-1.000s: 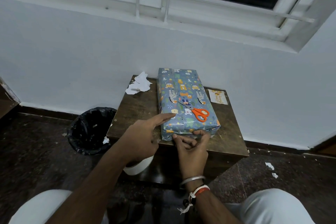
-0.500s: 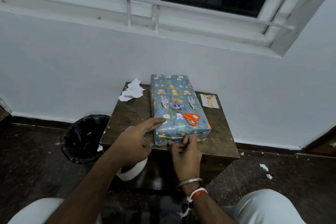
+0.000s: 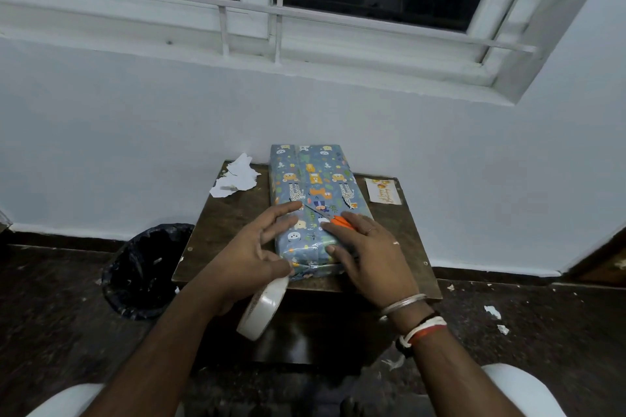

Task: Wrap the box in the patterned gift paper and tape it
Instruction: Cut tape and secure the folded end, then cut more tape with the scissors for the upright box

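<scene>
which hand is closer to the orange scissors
Right. The right hand lies over the scissors, fingers covering part of their orange handles atop the wrapped box. The left hand is apart from them, at the box's left edge.
</scene>
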`<move>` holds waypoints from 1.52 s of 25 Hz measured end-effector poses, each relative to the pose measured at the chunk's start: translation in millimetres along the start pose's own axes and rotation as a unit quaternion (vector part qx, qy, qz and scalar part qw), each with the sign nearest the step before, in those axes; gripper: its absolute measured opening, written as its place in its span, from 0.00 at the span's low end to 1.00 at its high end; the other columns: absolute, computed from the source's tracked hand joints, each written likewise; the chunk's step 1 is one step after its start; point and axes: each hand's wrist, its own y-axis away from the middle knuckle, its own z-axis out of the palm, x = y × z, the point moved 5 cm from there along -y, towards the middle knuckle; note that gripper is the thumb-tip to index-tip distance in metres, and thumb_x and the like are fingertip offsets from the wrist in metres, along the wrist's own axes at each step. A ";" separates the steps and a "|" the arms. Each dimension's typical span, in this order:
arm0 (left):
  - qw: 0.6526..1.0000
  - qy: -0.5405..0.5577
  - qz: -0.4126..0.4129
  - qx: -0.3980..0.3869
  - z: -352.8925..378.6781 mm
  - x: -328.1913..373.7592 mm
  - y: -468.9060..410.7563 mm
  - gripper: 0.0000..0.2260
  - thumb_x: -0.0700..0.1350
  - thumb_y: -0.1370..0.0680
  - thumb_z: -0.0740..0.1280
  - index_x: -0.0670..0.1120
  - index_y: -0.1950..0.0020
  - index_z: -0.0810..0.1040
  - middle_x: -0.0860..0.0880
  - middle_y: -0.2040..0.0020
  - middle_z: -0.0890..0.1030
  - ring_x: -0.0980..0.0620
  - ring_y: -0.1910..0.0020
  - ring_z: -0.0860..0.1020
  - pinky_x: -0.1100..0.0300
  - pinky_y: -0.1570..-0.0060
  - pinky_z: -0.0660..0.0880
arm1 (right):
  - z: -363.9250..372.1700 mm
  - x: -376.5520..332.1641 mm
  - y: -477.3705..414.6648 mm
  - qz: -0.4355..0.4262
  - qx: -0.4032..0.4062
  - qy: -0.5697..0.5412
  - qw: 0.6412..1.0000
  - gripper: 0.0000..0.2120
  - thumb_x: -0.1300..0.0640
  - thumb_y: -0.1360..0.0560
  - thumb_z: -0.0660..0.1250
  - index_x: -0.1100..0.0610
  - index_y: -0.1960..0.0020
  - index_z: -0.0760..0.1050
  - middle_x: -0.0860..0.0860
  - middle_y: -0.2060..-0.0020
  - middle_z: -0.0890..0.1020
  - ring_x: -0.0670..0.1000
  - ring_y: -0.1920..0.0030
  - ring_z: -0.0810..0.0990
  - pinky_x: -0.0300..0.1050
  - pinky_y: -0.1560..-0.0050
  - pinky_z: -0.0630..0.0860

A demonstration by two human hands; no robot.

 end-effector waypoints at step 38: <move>0.998 0.039 0.043 0.018 -2.3 -11.2 -15.1 0.46 0.32 0.35 0.76 0.58 0.23 0.63 0.67 0.27 0.72 0.68 0.27 0.68 0.63 0.39 0.76 | 7.1 55.9 -13.5 0.167 0.062 -0.233 0.956 0.44 0.52 0.30 0.78 0.52 0.20 0.60 0.50 0.30 0.70 0.56 0.28 0.71 0.60 0.33 0.74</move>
